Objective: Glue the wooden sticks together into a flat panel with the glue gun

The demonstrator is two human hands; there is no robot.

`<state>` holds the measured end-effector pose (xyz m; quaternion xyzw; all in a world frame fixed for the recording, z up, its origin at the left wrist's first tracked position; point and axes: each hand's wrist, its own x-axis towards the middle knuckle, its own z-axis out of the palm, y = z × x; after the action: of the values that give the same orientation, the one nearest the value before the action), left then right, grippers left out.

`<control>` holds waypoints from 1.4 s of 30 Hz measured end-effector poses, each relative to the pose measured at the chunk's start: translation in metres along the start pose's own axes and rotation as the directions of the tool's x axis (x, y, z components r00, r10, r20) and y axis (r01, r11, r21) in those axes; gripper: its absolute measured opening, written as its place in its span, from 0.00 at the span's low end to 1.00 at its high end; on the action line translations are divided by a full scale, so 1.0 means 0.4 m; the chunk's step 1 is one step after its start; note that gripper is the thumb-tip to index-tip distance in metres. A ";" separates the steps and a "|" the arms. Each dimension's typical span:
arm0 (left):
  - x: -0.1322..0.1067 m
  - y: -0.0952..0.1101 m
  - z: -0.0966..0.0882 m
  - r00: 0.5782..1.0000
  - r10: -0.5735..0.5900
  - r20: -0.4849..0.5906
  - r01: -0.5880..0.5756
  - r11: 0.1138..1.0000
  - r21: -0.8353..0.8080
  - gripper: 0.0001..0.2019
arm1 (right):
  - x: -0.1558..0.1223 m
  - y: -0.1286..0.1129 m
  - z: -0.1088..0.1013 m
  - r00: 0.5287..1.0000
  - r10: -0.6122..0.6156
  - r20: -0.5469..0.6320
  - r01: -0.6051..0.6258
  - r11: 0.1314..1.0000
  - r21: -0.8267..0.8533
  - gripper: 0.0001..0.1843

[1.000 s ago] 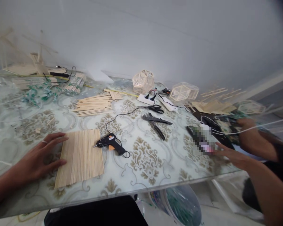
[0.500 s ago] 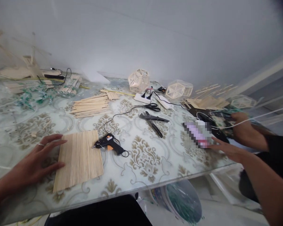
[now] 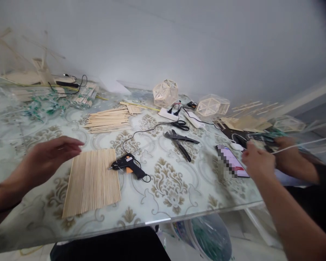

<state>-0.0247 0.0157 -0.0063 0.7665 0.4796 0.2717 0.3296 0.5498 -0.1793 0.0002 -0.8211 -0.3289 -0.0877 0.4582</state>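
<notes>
My left hand hovers over the left edge of a flat panel of thin wooden sticks, its fingers stretched out and holding nothing. A black hot glue gun lies with its nozzle over the panel's right edge. On the right, my right hand is raised beside a smartphone with a lit, partly pixelated screen. Its fingers are curled in, and whatever they may hold is hidden. A white charger puck with a cable lies just behind the phone.
Pliers, black scissors and a white power strip lie mid-table. Loose sticks are heaped behind. Stick-built polyhedra stand near the wall. A co-worker's hand is at the far right. A bin stands below the table edge.
My left hand has lifted off the stick panel's edge. My right hand has risen from the phone, and its fingers have curled in. The view has shifted slightly.
</notes>
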 end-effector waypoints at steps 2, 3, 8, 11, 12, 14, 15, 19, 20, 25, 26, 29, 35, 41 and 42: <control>0.022 0.037 0.027 0.990 0.123 0.074 -0.124 0.992 0.007 0.16 | -0.055 -0.052 0.075 0.975 -0.066 0.211 0.060 0.998 0.035 0.22; 0.034 0.047 0.043 0.979 0.181 0.096 -0.185 0.982 0.040 0.15 | -0.091 -0.090 0.112 0.940 -0.120 0.319 0.104 0.992 0.066 0.27; 0.078 0.026 0.116 0.973 0.211 0.098 -0.225 0.960 0.165 0.18 | -0.279 -0.346 0.247 0.690 -0.469 0.551 0.318 0.881 0.351 0.34; 0.079 -0.015 0.136 0.962 0.245 0.117 -0.266 0.940 0.214 0.21 | -0.349 -0.473 0.305 0.545 -0.589 0.596 0.347 0.806 0.480 0.30; 0.078 -0.030 0.139 0.949 0.282 0.143 -0.309 0.922 0.233 0.22 | -0.366 -0.500 0.324 0.503 -0.616 0.606 0.348 0.786 0.511 0.29; 0.076 -0.061 0.143 0.924 0.333 0.190 -0.375 0.885 0.274 0.24 | -0.393 -0.525 0.362 0.437 -0.651 0.621 0.356 0.759 0.545 0.28; 0.076 -0.076 0.144 0.914 0.340 0.222 -0.396 0.867 0.302 0.26 | -0.404 -0.526 0.379 0.407 -0.663 0.628 0.366 0.749 0.553 0.27; 0.073 -0.124 0.147 0.899 0.279 0.337 -0.413 0.797 0.441 0.31 | -0.438 -0.493 0.417 0.362 -0.654 0.664 0.407 0.752 0.519 0.27; 0.072 -0.131 0.146 0.896 0.267 0.354 -0.414 0.791 0.450 0.33 | -0.444 -0.486 0.420 0.365 -0.643 0.673 0.412 0.760 0.502 0.27; 0.068 -0.129 0.138 0.899 0.231 0.371 -0.395 0.793 0.464 0.38 | -0.426 -0.482 0.417 0.372 -0.584 0.721 0.441 0.795 0.416 0.27; 0.068 -0.124 0.138 0.903 0.228 0.364 -0.388 0.795 0.466 0.37 | -0.411 -0.481 0.413 0.373 -0.566 0.735 0.449 0.803 0.391 0.26; 0.071 -0.110 0.139 0.906 0.214 0.364 -0.374 0.807 0.456 0.35 | -0.351 -0.464 0.395 0.401 -0.477 0.782 0.462 0.842 0.277 0.22; 0.080 -0.117 0.148 0.913 0.201 0.355 -0.342 0.850 0.399 0.35 | -0.325 -0.433 0.363 0.325 -0.344 0.881 0.437 0.881 0.183 0.28; 0.080 -0.115 0.149 0.904 0.236 0.356 -0.365 0.860 0.357 0.35 | -0.385 -0.453 0.358 0.247 -0.283 0.927 0.458 0.877 0.146 0.28; 0.079 -0.110 0.149 0.908 0.221 0.357 -0.350 0.868 0.351 0.35 | -0.390 -0.454 0.357 0.244 -0.282 0.928 0.465 0.874 0.144 0.30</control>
<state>0.0069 0.0442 -0.0745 0.9137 0.3487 0.0903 0.1882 0.2948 -0.0693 -0.0238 -0.6524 -0.7062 0.2613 0.0860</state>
